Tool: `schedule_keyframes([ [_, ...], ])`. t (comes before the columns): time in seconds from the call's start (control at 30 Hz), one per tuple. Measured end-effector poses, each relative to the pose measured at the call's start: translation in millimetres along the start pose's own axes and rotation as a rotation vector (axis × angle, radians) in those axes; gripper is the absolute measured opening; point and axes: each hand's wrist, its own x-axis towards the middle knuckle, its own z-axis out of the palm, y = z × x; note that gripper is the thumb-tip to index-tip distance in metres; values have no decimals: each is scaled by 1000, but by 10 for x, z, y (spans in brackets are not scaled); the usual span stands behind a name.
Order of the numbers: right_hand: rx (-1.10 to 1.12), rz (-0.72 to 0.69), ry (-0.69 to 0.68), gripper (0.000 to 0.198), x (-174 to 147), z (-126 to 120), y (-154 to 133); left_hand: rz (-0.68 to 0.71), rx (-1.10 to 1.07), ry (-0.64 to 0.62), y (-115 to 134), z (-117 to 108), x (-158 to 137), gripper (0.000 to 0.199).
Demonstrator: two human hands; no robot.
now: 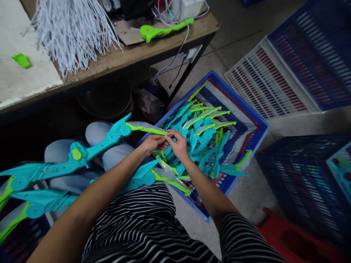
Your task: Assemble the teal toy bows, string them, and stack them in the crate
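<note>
A teal and lime-green toy bow (106, 141) lies across my lap, its far green limb (145, 128) reaching to my fingers. My right hand (178, 144) is closed in a pinch at the tip of that limb. Just below the tip, my left hand (155, 143) is closed, fingertips meeting those of the right; what they pinch is too small to make out. A second toy bow (139, 177) of the same kind rests nearer my body, partly hidden under my left forearm.
A blue crate (259, 126), lined with striped cloth, holds many teal and green bow parts (203, 128). White strings (74, 33) and a green limb piece (164, 30) lie on the workbench (131, 53). More crates (304, 182) and a red object (293, 237) stand at right.
</note>
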Motion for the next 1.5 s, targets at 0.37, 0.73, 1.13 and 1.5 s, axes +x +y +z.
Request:
schedule_keyframes([
  [0.37,-115,-54,-15,51,-48,-48,114,346,-146,293,223,-1071,-1483,11],
  [0.73,-435,-237,-88,44,129,-125,3,701,-539,1038,-316,-1777,-3137,19],
  [1.13,-521,-943,-811,51,-212,2417,-1835,648,-726,785,-595,-1412,-2777,40],
  [1.5,-86,-264,-1498,42,496,2637,-1918,893,-604,1400,-649,-2040,-3248,30],
])
